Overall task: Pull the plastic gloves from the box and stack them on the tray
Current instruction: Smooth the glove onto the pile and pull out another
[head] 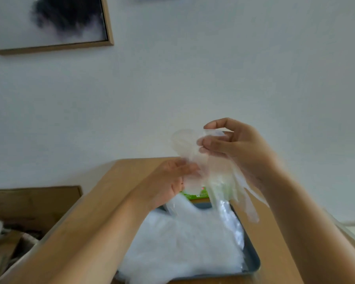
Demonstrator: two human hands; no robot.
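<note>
1 glove (pixel 220 177) dangles free above the tray (pixel 253 261) rim; pile (pixel 182 242) below the grip, box (pixel 193 195) behind. Pinched by right hand (pixel 236 148) at top, left hand (pixel 169 180) lower. Clear, crinkled, limp.

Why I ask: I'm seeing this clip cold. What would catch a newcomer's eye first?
Mid-frame, the right hand and left hand hold a clear plastic glove up in front of the pale wall, its fingers dangling. Below them a dark tray on the wooden table carries a white heap of gloves, with a green box just behind it. A framed picture hangs at upper left.
</note>
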